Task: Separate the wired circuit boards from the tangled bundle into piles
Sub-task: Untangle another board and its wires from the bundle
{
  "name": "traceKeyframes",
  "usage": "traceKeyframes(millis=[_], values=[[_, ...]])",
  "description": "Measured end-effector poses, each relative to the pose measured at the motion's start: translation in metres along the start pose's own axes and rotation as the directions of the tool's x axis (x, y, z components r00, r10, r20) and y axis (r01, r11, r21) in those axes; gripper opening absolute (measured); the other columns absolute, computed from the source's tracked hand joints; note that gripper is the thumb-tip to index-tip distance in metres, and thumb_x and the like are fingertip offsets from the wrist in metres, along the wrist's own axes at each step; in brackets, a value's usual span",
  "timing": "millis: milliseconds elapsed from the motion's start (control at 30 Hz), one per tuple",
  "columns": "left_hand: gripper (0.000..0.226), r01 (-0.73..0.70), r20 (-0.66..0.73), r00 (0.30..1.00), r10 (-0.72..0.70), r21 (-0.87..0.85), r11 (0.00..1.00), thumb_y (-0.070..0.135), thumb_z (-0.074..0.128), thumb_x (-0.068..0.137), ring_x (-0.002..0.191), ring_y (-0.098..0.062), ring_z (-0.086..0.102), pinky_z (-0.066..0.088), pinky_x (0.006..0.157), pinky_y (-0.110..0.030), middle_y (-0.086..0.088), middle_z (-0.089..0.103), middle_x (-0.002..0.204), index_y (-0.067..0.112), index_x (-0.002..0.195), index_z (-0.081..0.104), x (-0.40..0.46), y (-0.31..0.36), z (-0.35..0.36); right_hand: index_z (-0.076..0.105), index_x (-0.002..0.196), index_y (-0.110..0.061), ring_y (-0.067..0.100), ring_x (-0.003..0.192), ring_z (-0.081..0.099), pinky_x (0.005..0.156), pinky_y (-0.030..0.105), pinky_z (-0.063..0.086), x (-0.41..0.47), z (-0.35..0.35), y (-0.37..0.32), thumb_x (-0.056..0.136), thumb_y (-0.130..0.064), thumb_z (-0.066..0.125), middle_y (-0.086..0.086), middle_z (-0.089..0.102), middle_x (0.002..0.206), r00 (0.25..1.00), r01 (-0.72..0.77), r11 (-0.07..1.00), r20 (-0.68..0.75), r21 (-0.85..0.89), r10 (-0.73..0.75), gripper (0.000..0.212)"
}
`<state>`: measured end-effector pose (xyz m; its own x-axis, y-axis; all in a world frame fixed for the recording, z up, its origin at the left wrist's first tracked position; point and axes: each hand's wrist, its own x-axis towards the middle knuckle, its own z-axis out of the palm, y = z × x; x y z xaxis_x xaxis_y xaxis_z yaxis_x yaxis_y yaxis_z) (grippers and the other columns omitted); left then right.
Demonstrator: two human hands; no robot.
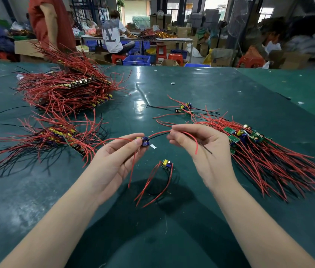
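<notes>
A glossy dark-green bench (172,238) lies under the hands. The left hand (114,163) pinches a small wired circuit board (144,141); the right hand (201,146) pinches its thin red and black leads (159,134). Another board (166,163) lies between them, bristly red-wired piles left (56,136) and right (259,149)

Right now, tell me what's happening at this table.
A person is sorting wired circuit boards on a green table. The left hand pinches one small board, while the right hand holds its red and black wires taut above the table. One separated board lies below; piles sit left and right, and a bigger bundle behind.
</notes>
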<state>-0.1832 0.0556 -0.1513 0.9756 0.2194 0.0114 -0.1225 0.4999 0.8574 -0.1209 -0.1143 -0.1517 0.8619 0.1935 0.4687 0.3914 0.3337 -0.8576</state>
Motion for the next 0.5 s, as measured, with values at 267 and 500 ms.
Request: traceKeyframes(millis=[267,500], values=[[0.016,0.008,-0.031,0.999,-0.009,-0.007,1.0,0.013,0.067,0.067,0.075,-0.009,0.071,0.053,0.066,-0.011,-0.005,0.074,0.08,0.012,0.077,0.08,0.0002,0.002,-0.0008,0.076,0.082,-0.009,0.024,0.072,0.073,0.068,0.025,0.057,0.0038,-0.0028,-0.0065,0.079,-0.002,0.072,0.009,0.073,0.073,0.998,-0.057,0.997,0.012,0.06,0.057,0.008],[0.015,0.006,-0.041,0.999,-0.006,-0.012,1.0,0.012,0.066,0.068,0.075,-0.009,0.071,0.053,0.066,-0.011,-0.004,0.074,0.08,0.012,0.076,0.08,0.0009,0.0034,-0.003,0.076,0.079,-0.013,0.027,0.073,0.073,0.068,0.026,0.057,0.0069,-0.008,-0.0084,0.081,-0.007,0.072,0.011,0.072,0.076,0.995,-0.092,0.994,0.044,0.06,0.089,0.008]])
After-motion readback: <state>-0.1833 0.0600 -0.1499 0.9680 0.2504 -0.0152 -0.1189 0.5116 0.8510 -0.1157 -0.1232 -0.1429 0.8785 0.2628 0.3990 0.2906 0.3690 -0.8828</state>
